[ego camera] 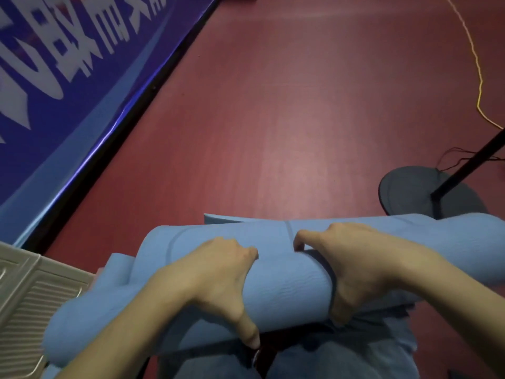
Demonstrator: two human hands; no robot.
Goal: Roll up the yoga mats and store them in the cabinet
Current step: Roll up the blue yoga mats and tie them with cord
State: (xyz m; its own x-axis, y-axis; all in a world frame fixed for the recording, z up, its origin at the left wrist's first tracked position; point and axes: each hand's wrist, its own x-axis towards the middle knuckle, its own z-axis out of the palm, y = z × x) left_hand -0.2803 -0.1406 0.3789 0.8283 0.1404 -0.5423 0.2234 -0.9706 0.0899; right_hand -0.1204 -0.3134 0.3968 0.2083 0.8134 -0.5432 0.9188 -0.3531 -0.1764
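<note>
A light blue yoga mat (287, 285), loosely rolled into a thick tube, lies crosswise in front of me at the bottom of the head view. My left hand (218, 277) grips the roll from above, thumb hooked under its near edge. My right hand (352, 269) clamps the roll just to the right, fingers curled over the far side. A loose flap of the mat (221, 218) sticks out behind the roll. A grey-white cabinet (30, 302) with slatted panels sits at the lower left, partly hidden by the roll's left end.
Red floor (273, 119) stretches ahead. A blue banner with white lettering (68, 64) runs along the left. A round dark stand base (418, 191) with a black pole sits at the right, with a yellow cable (478, 77) and thin wires nearby. My jeans-clad legs (328, 359) are below the roll.
</note>
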